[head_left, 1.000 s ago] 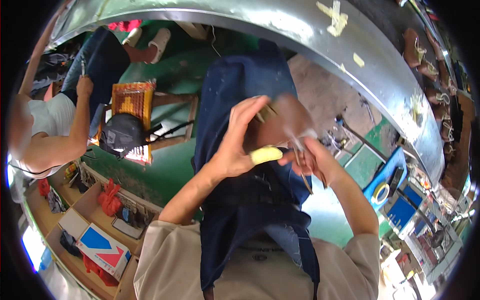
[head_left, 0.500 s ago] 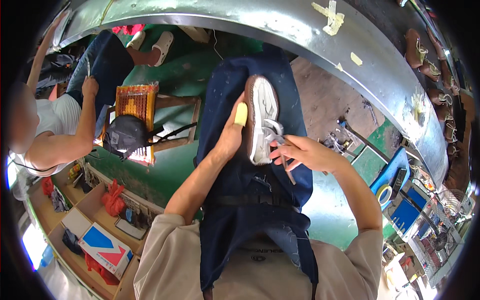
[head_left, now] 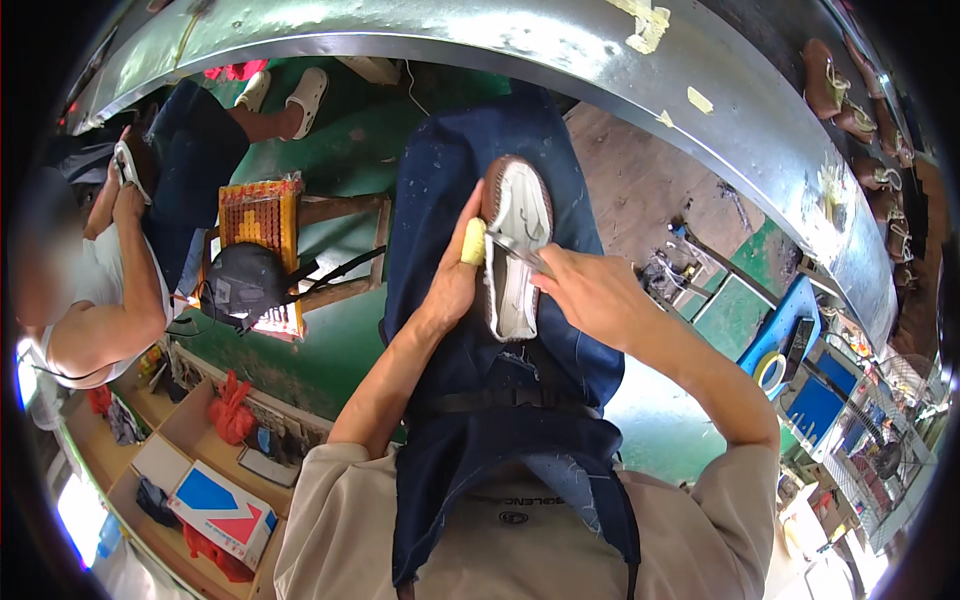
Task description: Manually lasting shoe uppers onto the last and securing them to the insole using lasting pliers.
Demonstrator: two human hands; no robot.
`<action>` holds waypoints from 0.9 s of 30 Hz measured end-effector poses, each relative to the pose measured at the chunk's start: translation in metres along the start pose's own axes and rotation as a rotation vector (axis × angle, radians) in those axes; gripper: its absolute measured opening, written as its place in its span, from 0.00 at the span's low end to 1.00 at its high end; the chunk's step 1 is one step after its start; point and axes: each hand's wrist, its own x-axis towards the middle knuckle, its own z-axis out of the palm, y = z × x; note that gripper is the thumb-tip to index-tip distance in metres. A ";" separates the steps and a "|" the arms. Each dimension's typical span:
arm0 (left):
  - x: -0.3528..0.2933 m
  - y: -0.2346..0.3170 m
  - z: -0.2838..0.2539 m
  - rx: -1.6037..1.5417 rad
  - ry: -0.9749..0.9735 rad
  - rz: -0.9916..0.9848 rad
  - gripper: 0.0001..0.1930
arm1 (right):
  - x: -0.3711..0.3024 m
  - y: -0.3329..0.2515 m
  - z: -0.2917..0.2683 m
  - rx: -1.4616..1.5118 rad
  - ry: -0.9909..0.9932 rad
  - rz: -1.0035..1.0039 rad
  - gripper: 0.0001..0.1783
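Metal tool (head_left: 513, 249) across white-lined shoe (head_left: 516, 290)

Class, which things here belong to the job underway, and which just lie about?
In use:
oblong brown-and-white shoe, held by the left grip
grey metal hand tool, held by the right grip
dark blue cloth apron

Lying about:
round black fabric bag
knotted red plastic bag
white, blue and red cardboard box

beige shirt (head_left: 340, 525): dark lettering (head_left: 535, 502), round emblem (head_left: 513, 518) | white box (head_left: 222, 512): small print, unreadable
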 end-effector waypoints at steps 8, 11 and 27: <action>-0.013 0.001 0.009 -0.293 -0.008 -0.080 0.31 | 0.008 -0.018 -0.024 -0.277 -0.053 -0.107 0.17; -0.013 0.004 -0.001 -0.514 -0.020 -0.132 0.36 | 0.007 -0.010 0.011 -0.143 -0.024 -0.020 0.18; -0.006 0.010 0.019 0.612 0.072 0.087 0.36 | -0.013 -0.014 0.029 0.858 0.401 0.572 0.18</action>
